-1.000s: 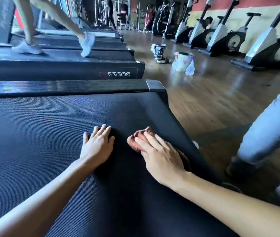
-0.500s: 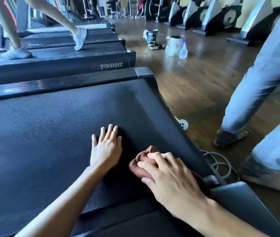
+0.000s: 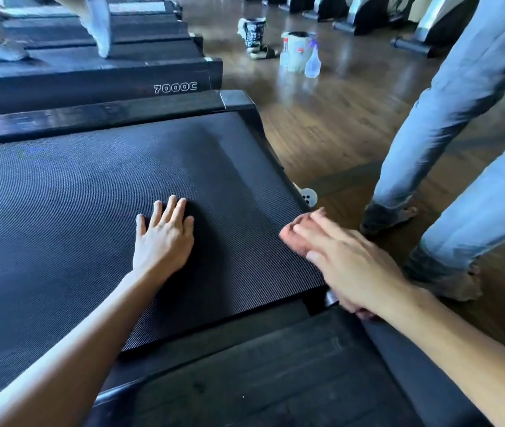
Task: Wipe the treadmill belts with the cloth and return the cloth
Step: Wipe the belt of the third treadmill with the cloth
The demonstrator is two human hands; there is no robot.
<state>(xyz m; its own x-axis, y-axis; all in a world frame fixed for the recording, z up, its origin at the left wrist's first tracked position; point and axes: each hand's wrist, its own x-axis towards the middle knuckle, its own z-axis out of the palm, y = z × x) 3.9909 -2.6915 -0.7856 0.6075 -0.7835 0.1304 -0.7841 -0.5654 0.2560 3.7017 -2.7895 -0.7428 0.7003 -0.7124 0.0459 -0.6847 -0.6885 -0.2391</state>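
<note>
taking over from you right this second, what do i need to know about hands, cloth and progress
Left hand: flat on the treadmill belt, fingers straight, holding nothing.
Right hand: straight fingers press the cloth at the belt's right edge.
Done: the cloth is on this belt; how much is wiped cannot be told.
Left: finish the belts, then return the cloth.

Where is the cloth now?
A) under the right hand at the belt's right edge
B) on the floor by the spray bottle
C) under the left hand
A: the cloth shows beneath the right hand at the right edge of the belt; the left hand rests on bare belt.
</note>
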